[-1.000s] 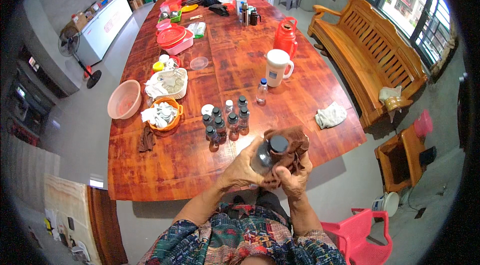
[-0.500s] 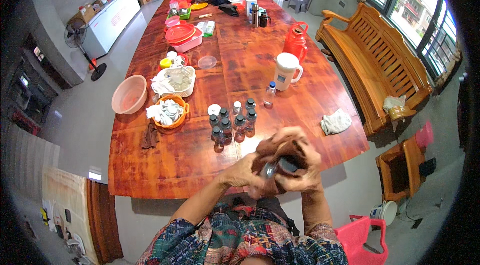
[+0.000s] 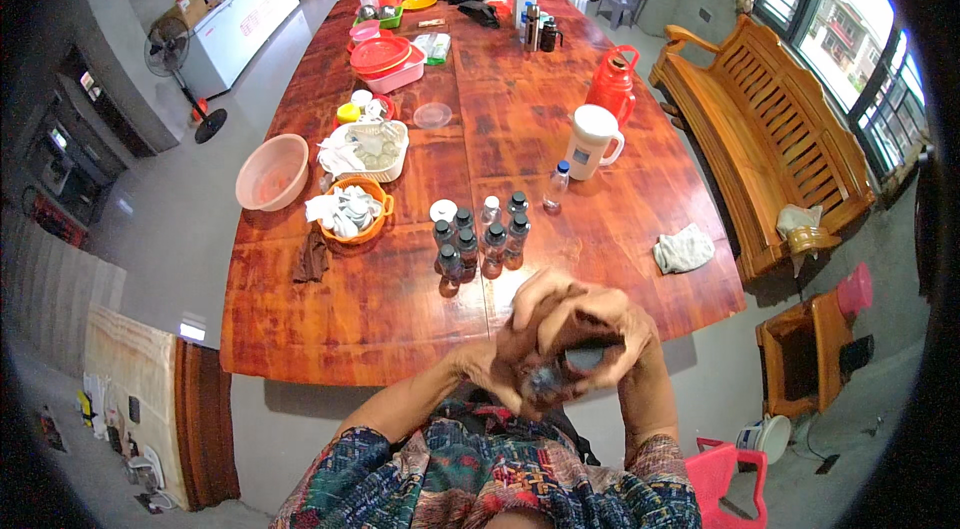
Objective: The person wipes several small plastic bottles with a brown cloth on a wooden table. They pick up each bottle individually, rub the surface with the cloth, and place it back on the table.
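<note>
In front of my chest, past the near table edge, both hands are closed close together and partly smeared by motion. My left hand (image 3: 492,365) grips a small clear bottle (image 3: 544,381), tilted and largely hidden by fingers. Curled around a round black cap (image 3: 584,357) is my right hand (image 3: 625,329). Whether the cap touches the bottle I cannot tell. Just beyond my hands, several small clear bottles with black caps (image 3: 495,237) stand upright in a group on the table. A white-capped bottle (image 3: 491,209) and a white disc (image 3: 443,211) are beside them.
A blue-capped bottle (image 3: 556,186), a white pitcher (image 3: 592,141) and a red thermos (image 3: 612,86) stand right of the group. A folded cloth (image 3: 684,249) lies at the right. Leftward are an orange basket (image 3: 372,227), a white basket (image 3: 398,167) and a pink basin (image 3: 262,174). A wooden bench (image 3: 760,129) flanks the table.
My view has shifted slightly, so the table things appear further right. Both hands have turned a little and sit slightly lower, still closed around the bottle and cap.
</note>
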`<state>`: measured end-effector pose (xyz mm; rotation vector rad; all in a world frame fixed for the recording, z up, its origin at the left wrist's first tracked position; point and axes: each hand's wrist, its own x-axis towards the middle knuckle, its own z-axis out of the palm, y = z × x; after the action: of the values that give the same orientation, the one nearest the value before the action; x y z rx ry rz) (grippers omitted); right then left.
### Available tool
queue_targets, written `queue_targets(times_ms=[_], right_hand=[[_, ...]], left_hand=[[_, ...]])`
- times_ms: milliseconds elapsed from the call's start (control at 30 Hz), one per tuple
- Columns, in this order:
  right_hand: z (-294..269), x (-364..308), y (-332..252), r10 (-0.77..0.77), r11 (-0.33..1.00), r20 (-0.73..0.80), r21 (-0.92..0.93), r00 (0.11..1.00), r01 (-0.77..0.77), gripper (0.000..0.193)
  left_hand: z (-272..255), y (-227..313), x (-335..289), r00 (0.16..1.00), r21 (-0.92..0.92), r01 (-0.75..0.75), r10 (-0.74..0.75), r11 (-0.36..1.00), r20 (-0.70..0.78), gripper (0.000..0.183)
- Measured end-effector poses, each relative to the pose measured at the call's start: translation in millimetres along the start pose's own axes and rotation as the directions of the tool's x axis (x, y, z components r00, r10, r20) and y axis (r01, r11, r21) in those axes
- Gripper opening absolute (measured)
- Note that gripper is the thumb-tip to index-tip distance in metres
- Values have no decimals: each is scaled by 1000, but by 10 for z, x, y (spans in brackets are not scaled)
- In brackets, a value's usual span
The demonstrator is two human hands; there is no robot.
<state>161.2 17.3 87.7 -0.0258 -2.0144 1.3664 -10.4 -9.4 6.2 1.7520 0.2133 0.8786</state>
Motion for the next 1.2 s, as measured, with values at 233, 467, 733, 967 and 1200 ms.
queue_targets(times_ms=[233,467,733,967,1200], right_hand=[[84,292,-168,-39,999,246,7,969,39,30],[232,36,-129,191,946,-595,-100,781,-308,32],[698,-290,667,31,994,-898,-20,439,-112,57],[1124,-532,1110,-82,951,-944,-170,321,-259,58],[1090,-672,987,295,925,-907,193,300,-328,47]], left_hand=[[185,-407,-95,994,-556,-104,73,825,-77,66],[-71,-48,-37,917,-230,400,-386,887,105,72],[35,-122,107,889,-452,47,-243,891,-387,76],[53,-180,250,712,-409,-39,-262,912,-651,51],[167,-78,311,722,-456,-99,-252,885,-645,49]])
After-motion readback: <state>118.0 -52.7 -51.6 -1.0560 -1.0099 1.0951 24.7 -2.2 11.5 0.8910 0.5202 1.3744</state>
